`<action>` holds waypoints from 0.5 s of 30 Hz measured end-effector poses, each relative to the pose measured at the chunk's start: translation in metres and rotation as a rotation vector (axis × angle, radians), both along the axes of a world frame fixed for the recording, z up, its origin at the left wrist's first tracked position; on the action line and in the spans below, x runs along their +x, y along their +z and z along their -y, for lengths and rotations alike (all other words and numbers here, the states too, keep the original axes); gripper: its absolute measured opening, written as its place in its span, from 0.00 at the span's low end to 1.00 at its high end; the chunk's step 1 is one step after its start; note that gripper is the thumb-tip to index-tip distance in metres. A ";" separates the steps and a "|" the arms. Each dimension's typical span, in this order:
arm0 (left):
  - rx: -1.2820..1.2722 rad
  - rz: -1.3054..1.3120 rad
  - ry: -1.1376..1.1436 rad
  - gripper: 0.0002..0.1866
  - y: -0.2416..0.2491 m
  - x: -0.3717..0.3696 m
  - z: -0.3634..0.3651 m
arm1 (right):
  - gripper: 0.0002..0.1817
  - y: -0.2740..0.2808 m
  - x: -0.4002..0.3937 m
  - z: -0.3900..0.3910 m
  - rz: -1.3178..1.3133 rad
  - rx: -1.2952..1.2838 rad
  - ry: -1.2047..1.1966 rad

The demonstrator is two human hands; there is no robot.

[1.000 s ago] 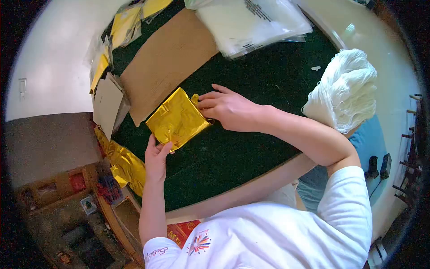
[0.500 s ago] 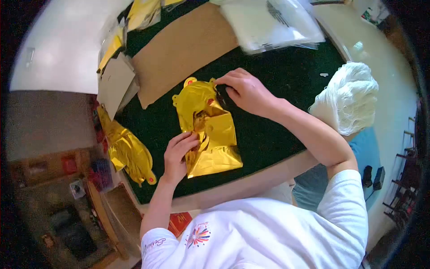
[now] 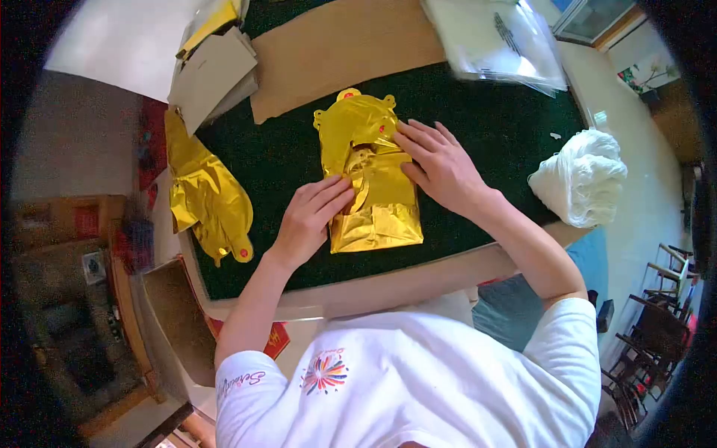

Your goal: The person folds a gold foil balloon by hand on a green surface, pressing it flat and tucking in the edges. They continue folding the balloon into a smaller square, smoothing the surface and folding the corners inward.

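Observation:
A flat, partly folded gold foil balloon [image 3: 388, 173] with small holed tabs and red dots lies on the dark green table cover. My left hand [image 3: 308, 216] rests on its left edge, fingers stretched out over the foil. Against its right edge lies my right hand [image 3: 441, 166], its fingers spread and flat on the upper folded part. Neither hand is closed round anything. Another crumpled gold foil balloon [image 3: 213, 201] lies to the left, near the table's side edge.
A brown cardboard sheet [image 3: 336, 52] covers the far middle of the table. Clear plastic bags [image 3: 500, 45] lie at the back right, pale cards [image 3: 213, 82] at the back left. A bundle of white string [image 3: 582, 179] sits at the right edge.
My right hand has come down from the balloon's top tab to its right edge, with the fingers now flat. My left hand still rests on the left edge. The camera view has shifted.

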State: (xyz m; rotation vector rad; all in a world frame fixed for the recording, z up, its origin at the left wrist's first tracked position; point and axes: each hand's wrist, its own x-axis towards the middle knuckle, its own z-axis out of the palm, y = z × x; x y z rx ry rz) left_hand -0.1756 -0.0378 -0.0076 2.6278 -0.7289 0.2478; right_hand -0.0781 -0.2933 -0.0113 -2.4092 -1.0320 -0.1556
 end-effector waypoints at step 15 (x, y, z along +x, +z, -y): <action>-0.211 0.050 0.081 0.16 -0.002 0.006 0.001 | 0.23 0.015 -0.015 0.000 0.042 0.128 -0.032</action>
